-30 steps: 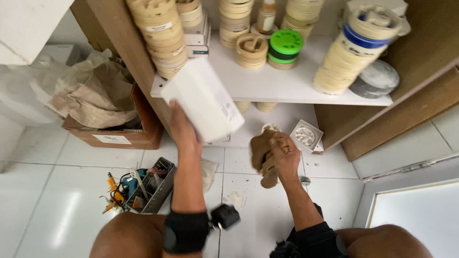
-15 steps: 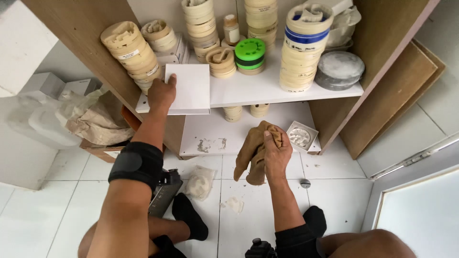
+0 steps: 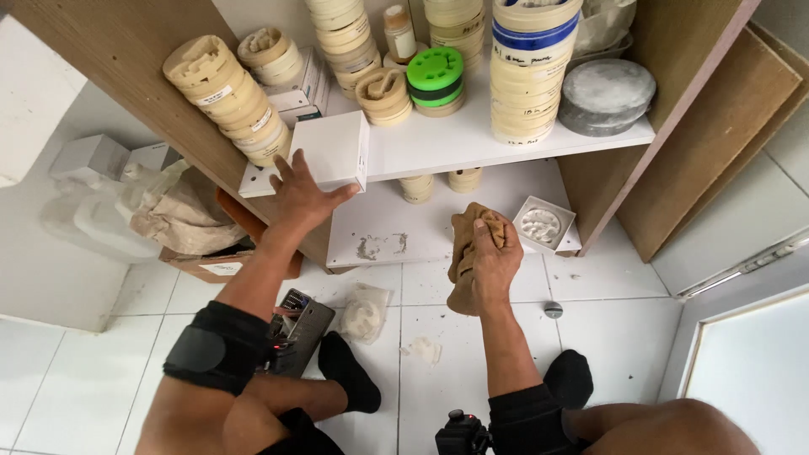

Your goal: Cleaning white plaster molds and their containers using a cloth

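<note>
The white box lies flat on the white shelf, just beside the stacked round containers. Left hand rests at its front edge, fingers spread, not gripping. Right hand is closed around a crumpled brown cloth. Placement appears essentially complete; release remains.

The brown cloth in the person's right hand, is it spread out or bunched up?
Bunched up. The right hand grips the brown cloth in a crumpled wad, its loose end hanging below the fist.
</note>
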